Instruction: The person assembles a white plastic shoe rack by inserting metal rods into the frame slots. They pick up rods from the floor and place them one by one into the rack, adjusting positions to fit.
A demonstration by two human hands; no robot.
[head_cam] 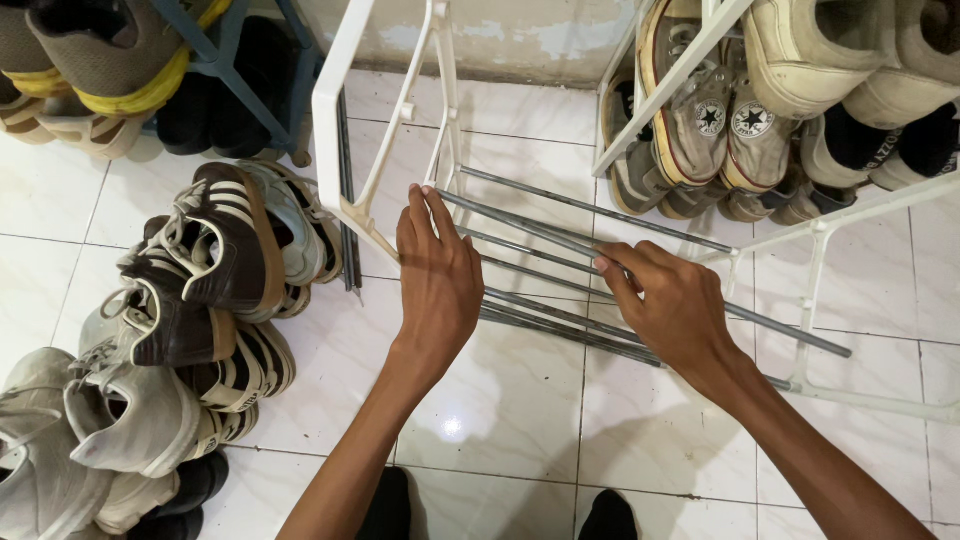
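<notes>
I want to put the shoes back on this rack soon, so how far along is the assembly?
Done: one white side frame stands with several grey metal rods running from it. In hand: the left hand and right hand both rest on the rods, seating one. Left: spare rods lie on the floor, the far rod ends look loose, and a pile of shoes waits beside it.

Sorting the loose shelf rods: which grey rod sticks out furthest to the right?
The long grey rod passing under the right hand; its tip ends past the white frame's upright, while the others stop short.
</notes>
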